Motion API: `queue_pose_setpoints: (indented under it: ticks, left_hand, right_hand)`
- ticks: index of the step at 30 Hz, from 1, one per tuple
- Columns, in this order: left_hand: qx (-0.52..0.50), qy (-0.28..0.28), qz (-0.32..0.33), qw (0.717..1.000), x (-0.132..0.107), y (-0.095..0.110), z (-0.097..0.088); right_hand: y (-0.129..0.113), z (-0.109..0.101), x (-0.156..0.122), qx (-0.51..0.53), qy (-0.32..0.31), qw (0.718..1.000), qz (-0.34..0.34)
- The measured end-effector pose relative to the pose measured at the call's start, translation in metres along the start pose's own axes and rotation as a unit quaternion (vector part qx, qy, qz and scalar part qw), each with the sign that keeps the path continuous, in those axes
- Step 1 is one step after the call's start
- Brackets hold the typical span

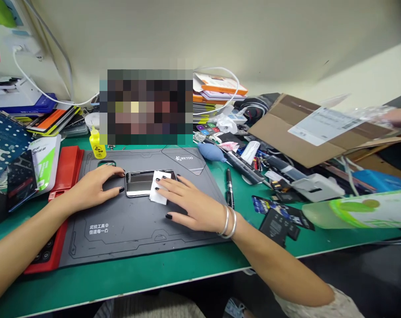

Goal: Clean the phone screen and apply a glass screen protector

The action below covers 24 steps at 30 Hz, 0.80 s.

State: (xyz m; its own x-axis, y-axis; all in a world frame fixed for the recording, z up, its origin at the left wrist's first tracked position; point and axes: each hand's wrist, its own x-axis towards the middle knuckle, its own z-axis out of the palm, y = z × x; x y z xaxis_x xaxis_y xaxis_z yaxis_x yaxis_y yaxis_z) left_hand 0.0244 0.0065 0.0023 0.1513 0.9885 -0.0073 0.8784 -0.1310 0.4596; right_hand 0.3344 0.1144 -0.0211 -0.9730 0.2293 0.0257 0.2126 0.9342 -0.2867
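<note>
Where black repair mat [130,225] covers green workbench [154,276], cardboard box [273,132], cream wall [286,39]

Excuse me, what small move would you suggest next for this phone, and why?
I'd probably slide the white wipe across the phone's glass: the fingers of the right hand press it there, and the left hand steadies the phone's other end.

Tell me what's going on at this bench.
A person is working bare-handed at a green bench, on a dark grey WKTOO repair mat. Their right hand lies flat, with its fingers on a white wipe on a glossy smartphone. Their left hand touches the phone's left edge. A yellow squeeze bottle stands beyond the mat. At far right, another person's hand holds a clear plastic sleeve above a cardboard box.
</note>
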Motion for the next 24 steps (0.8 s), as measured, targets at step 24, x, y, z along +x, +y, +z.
queue_pose_setpoints:
  ticks: [24]
  left_hand:
    - [0.0,0.002,-0.003,1.0,-0.0014,0.0029,-0.0023]
  right_hand:
    - [0.0001,0.0003,0.0012,-0.011,-0.002,1.0,0.002]
